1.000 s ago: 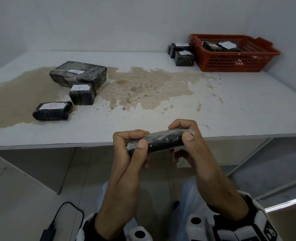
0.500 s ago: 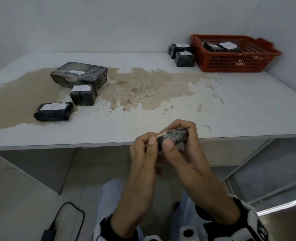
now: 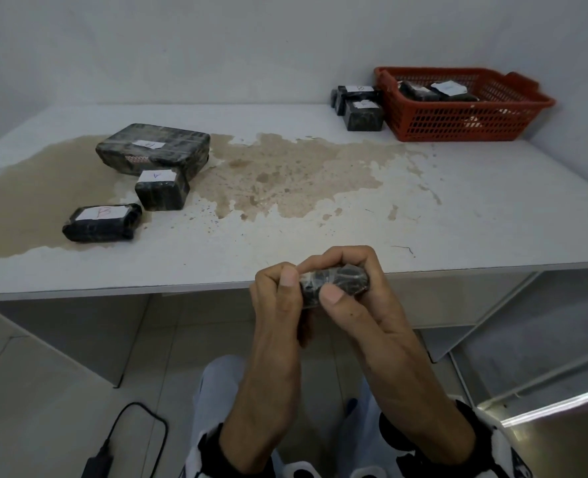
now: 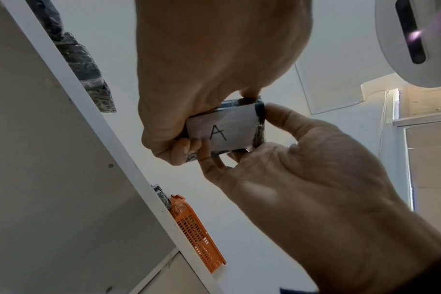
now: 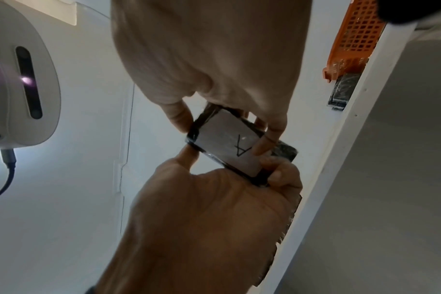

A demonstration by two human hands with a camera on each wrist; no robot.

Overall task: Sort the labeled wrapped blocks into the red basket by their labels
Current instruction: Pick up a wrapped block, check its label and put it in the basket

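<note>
I hold a small black wrapped block (image 3: 346, 279) in both hands just in front of the table's near edge. My left hand (image 3: 287, 281) pinches its left end and my right hand (image 3: 334, 288) grips the right part. Its white label faces down and reads "A" (image 4: 222, 132) in the left wrist view, and the block (image 5: 229, 143) also shows in the right wrist view. The red basket (image 3: 458, 119) stands at the table's far right with two labeled blocks (image 3: 434, 91) inside.
On the left of the white table (image 3: 458, 208) lie a large wrapped block (image 3: 154, 153), a small block labeled A (image 3: 161, 189) and one labeled B (image 3: 101, 222). More blocks (image 3: 361, 108) stand left of the basket. A brown stain (image 3: 285, 174) covers the middle. A cable (image 3: 141, 422) lies on the floor.
A second ago the block lay lengthwise between my spread hands. The hands have closed in and the block has turned end-on towards me, raised slightly to the table edge.
</note>
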